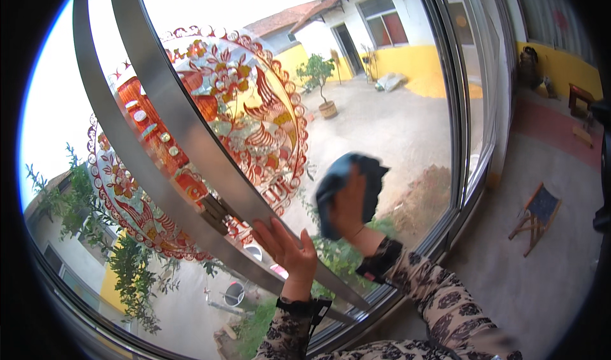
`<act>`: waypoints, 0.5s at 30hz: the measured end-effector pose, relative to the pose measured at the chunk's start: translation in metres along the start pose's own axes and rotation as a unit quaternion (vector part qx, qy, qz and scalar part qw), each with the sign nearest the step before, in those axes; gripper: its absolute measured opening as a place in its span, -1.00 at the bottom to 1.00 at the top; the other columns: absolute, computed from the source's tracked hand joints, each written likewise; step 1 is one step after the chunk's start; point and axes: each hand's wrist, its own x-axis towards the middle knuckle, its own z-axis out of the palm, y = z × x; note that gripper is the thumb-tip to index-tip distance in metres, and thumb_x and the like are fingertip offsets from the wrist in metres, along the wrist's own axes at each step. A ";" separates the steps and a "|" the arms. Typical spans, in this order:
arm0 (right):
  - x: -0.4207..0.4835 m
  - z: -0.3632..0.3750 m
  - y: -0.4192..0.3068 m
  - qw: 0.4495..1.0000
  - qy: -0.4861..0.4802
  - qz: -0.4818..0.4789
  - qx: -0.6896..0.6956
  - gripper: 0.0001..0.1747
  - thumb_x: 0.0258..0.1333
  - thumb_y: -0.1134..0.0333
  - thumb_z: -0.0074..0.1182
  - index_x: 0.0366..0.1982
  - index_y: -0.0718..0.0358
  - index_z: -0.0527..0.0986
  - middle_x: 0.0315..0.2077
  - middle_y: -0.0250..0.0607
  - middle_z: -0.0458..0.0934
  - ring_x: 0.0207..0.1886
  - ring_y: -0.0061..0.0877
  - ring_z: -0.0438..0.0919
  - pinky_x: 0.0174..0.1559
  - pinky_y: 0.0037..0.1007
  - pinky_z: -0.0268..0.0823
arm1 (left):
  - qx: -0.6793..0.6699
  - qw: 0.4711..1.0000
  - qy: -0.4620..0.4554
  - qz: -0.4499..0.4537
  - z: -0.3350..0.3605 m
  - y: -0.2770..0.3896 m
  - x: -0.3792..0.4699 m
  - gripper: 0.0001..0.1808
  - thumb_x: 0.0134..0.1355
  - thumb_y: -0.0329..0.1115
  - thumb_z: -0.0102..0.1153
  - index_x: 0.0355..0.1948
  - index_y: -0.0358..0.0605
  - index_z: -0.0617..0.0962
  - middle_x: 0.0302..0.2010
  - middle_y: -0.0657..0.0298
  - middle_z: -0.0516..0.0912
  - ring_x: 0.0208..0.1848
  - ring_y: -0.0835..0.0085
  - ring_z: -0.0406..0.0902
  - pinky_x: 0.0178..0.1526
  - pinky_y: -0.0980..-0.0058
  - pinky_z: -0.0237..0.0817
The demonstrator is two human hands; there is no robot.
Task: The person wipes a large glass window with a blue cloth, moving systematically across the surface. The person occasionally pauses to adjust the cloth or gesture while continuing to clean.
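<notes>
My right hand (348, 202) presses a dark blue cloth (374, 178) flat against the window glass (396, 135), its fingers spread over the fabric. To its left, my left hand (290, 252) rests on the grey metal frame bar (215, 154) of the sliding window, holding no loose object. A round red and gold decal (272, 107) with flowers and a bird sticks to the pane, up and left of the cloth. The frame bars cover its middle. Both of my wrists carry dark bands, over patterned sleeves.
A second upright bar (124, 135) stands left of the first. The window's right frame (460, 135) and bottom track (363, 317) edge the pane. A folding stool (539, 217) stands on the floor at right. Beyond the glass are a potted tree (321, 73) and a bucket (234, 294).
</notes>
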 end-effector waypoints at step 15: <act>0.278 -0.033 0.009 0.988 0.099 0.065 -0.099 -0.39 0.21 0.02 -0.17 0.21 0.20 0.25 0.33 -0.06 0.06 0.39 -0.12 0.00 0.22 0.27 -0.13 | -0.005 1.000 -0.019 -0.010 0.003 -0.003 -0.009 -0.31 0.08 -0.51 0.07 0.28 -0.32 0.22 0.36 -0.25 0.03 0.38 -0.34 -0.11 0.36 -0.08 -0.19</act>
